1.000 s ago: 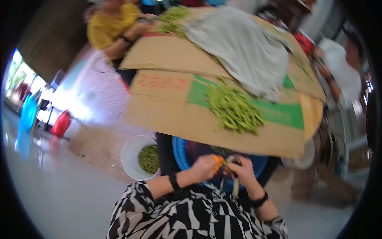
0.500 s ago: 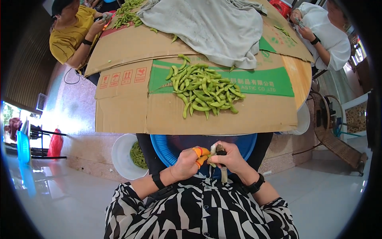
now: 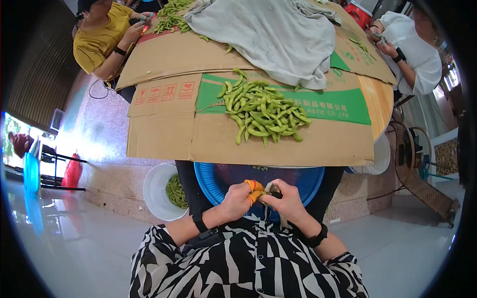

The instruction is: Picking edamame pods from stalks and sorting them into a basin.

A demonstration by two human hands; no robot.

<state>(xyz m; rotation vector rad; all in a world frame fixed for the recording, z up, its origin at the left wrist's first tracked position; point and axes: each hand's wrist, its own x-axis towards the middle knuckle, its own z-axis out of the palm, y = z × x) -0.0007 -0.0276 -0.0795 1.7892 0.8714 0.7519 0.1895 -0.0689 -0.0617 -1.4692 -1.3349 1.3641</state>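
Note:
Over a blue basin (image 3: 202, 181) in my lap, my hands meet fingertip to fingertip. My left hand (image 3: 239, 197) is closed, with orange covers on its finger and thumb tips. My right hand (image 3: 286, 199) is closed too, its fingers wrapped in pale cloth with a loose end hanging down. Pinched between them is a green soybean pod (image 3: 263, 194), mostly hidden by the fingers. Ahead, a heap of green soybean pods (image 3: 266, 111) lies on the cardboard (image 3: 164, 134) covering the table.
A white bucket (image 3: 155, 186) with green pods or shells inside stands on the floor to the left. Grey cloth (image 3: 278, 39) covers the table's middle. One person in yellow (image 3: 102, 37) sits far left, another in white (image 3: 412, 54) far right. A wicker chair (image 3: 422, 184) stands right.
The view has shifted slightly, so the table appears a little farther right. My hands stay together over the basin, and small pale bits now show in it beyond them.

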